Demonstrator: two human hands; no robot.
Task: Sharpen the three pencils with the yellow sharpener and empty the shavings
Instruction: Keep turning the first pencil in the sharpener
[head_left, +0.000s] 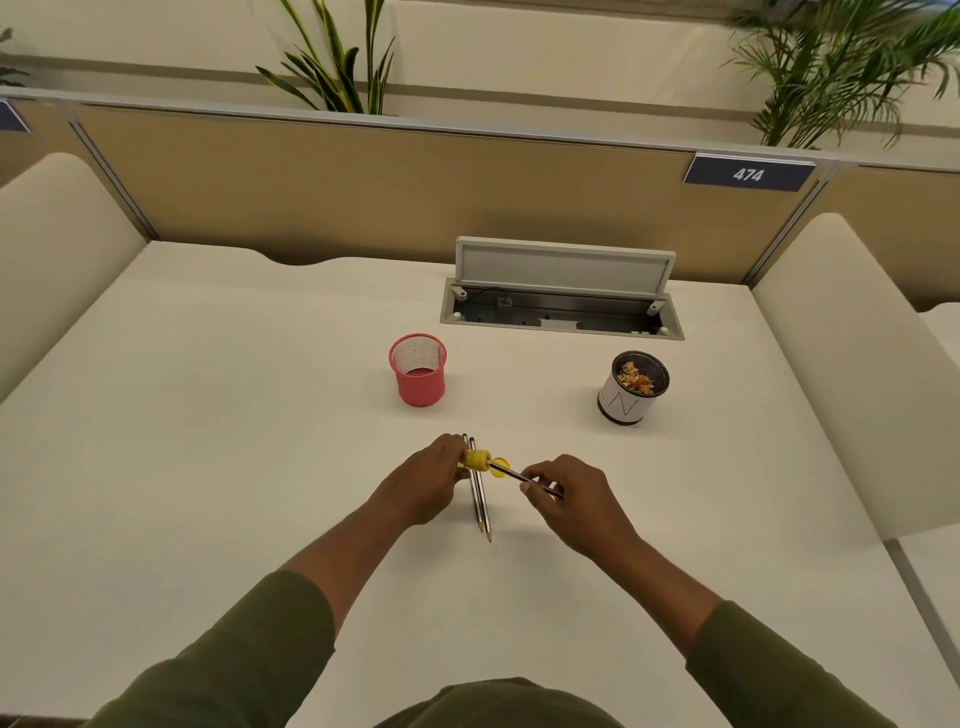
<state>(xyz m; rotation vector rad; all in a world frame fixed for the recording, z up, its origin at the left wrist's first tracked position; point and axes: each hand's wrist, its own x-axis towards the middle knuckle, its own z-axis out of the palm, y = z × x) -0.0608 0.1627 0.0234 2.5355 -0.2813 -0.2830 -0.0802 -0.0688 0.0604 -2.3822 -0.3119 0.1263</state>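
My left hand (423, 480) grips the yellow sharpener (477, 460) just above the white desk. Its small yellow lid (500, 466) hangs open on the right side. My right hand (569, 493) pinches a dark striped pencil (519, 476) whose tip is pushed into the sharpener. Two more pencils (480, 501) lie side by side on the desk under the sharpener, with their sharpened points toward me. A white-wrapped black mesh cup (631, 389) at the right holds pencil shavings.
A red mesh cup (418, 370) stands behind my hands, apparently with nothing inside. An open cable hatch (563, 296) with a raised lid sits at the desk's back. Padded side panels flank the white desk (234, 415); a tan partition runs behind.
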